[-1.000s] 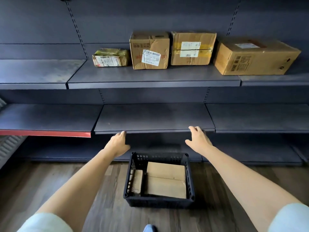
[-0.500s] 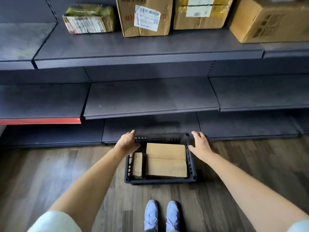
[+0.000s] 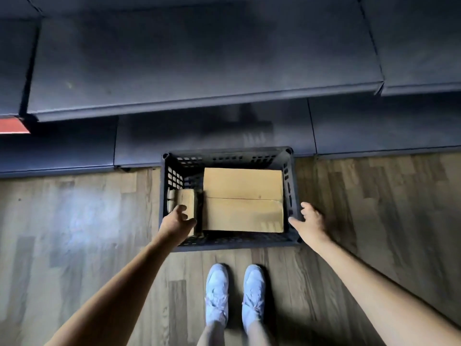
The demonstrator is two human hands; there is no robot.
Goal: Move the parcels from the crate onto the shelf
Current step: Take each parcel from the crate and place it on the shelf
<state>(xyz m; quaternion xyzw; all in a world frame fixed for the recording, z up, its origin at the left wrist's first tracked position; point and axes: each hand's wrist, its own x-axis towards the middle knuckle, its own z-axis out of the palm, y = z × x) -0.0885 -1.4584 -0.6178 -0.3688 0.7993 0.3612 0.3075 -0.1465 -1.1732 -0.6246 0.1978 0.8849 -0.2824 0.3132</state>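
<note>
1. My 2 pale shoes point(image 3: 234, 295) stand side by side on the wood floor point(image 3: 74, 233), nearest to me, just short of the crate.
2. My left hand point(image 3: 177, 222) reaches over the crate's near-left corner, fingers loosely curled and a little apart, thumb out to the right; it sits over the near end of the small parcel point(image 3: 186, 201), but I cannot tell if it touches it.
3. My right hand point(image 3: 308, 222) hangs at the crate's right wall, fingers spread, thumb pointing in toward the rim, gripping nothing.
4. The dark slatted crate point(image 3: 229, 242) rests on the floor, its far side against the base of the shelving.
5. Inside it, the large parcel point(image 3: 243, 203), flat brown cardboard with a seam across its top, fills the right part; the small parcel stands in the narrow gap on its left.
6. Beyond, the dark shelf point(image 3: 199, 61) is bare, with a red edge strip point(image 3: 13, 124) at far left.
</note>
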